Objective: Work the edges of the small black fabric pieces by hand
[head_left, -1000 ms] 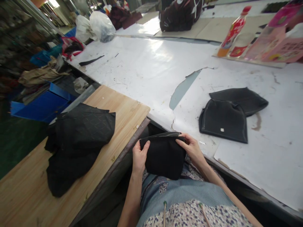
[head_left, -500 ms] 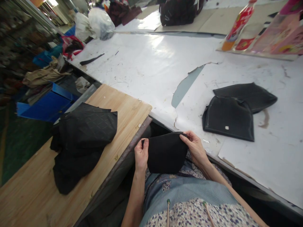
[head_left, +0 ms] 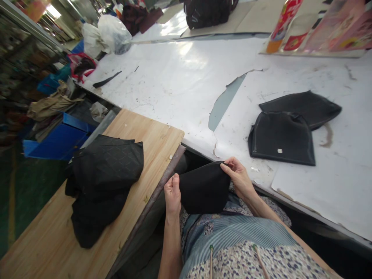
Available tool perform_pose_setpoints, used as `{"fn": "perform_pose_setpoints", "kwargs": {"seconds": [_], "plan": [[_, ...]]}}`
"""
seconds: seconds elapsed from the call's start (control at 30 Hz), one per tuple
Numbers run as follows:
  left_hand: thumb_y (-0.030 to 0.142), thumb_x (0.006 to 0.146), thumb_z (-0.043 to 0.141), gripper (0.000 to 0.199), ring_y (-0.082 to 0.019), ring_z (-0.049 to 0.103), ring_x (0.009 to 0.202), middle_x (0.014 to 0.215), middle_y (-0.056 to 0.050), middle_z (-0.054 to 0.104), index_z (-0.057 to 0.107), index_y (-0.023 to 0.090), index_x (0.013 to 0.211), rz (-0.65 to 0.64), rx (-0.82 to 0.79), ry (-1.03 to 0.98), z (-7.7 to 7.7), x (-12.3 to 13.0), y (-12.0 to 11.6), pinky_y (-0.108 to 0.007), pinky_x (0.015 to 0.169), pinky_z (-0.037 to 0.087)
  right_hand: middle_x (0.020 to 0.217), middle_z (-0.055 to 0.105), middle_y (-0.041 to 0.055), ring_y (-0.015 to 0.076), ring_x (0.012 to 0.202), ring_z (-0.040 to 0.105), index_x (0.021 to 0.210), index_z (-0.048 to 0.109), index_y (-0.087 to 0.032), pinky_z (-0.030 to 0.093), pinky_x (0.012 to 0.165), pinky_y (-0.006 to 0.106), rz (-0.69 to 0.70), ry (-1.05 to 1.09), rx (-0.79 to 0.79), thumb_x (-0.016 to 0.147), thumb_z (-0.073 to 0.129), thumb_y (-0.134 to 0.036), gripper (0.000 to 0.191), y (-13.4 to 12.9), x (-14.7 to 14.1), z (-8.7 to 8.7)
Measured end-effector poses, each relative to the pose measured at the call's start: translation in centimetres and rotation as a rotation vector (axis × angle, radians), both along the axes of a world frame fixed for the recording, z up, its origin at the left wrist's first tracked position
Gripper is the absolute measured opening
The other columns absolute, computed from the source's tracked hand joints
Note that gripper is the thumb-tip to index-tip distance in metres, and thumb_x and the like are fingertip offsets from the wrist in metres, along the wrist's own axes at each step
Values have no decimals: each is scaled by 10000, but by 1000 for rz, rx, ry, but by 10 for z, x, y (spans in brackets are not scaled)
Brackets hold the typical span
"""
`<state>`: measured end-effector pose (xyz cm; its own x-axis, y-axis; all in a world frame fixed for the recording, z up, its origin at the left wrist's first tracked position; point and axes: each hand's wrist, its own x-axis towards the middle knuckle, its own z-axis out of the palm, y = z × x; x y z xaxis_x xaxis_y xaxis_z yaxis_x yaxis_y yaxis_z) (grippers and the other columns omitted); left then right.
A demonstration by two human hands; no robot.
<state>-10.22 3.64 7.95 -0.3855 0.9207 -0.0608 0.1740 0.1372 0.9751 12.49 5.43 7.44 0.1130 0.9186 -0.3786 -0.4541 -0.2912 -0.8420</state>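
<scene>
Holding black cloth point(head_left: 205, 188), bottle point(head_left: 283, 27) behind, bags point(head_left: 112, 34) seemingly plastic

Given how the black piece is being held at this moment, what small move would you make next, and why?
I'd probably bring the left hand slightly higher in the view: the black piece has its upper edge slanting down from the right hand, so this might level it.
</scene>
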Motion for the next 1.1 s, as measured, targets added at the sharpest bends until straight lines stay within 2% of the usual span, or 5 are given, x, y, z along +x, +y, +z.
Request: {"fn": "perform_pose_setpoints", "kwargs": {"seconds": [0.23,0.4,0.63,0.87,1.1], "plan": [[516,938,560,375,-188,633,817,817,-33,678,681,167,871,-99,-72,66,1,-8,-5,-258,759,486,953,663,23,212,847,579,760,588,-240,460,711,306,46,-199,173,750,805,-444,299,3,5,-1],[524,937,553,383,-182,627,793,812,-31,669,689,168,901,-64,-58,87,1,-8,-7,-245,723,484,804,642,3,197,745,562,802,647,-240,436,672,308,94,-230,175,766,790,-445,253,4,7,-4],[519,923,577,377,-158,582,680,720,-5,621,674,165,840,-84,-87,-13,-4,-9,-10,-229,616,450,754,609,-10,178,703,521,784,641,-243,399,631,287,14,-163,122,767,794,-417,232,1,5,-7],[432,950,562,294,-229,658,994,1019,-66,739,741,205,1000,-212,-26,268,9,-15,-7,-312,926,470,751,621,-5,182,697,524,780,644,-239,394,612,285,58,-186,108,773,785,-418,228,1,8,2],[352,977,524,229,-255,640,937,958,-79,714,712,223,977,-439,73,725,26,-5,-3,-362,871,442,778,631,0,188,726,537,799,652,-239,406,645,299,119,-203,128,783,776,-407,210,-1,9,9]]}}
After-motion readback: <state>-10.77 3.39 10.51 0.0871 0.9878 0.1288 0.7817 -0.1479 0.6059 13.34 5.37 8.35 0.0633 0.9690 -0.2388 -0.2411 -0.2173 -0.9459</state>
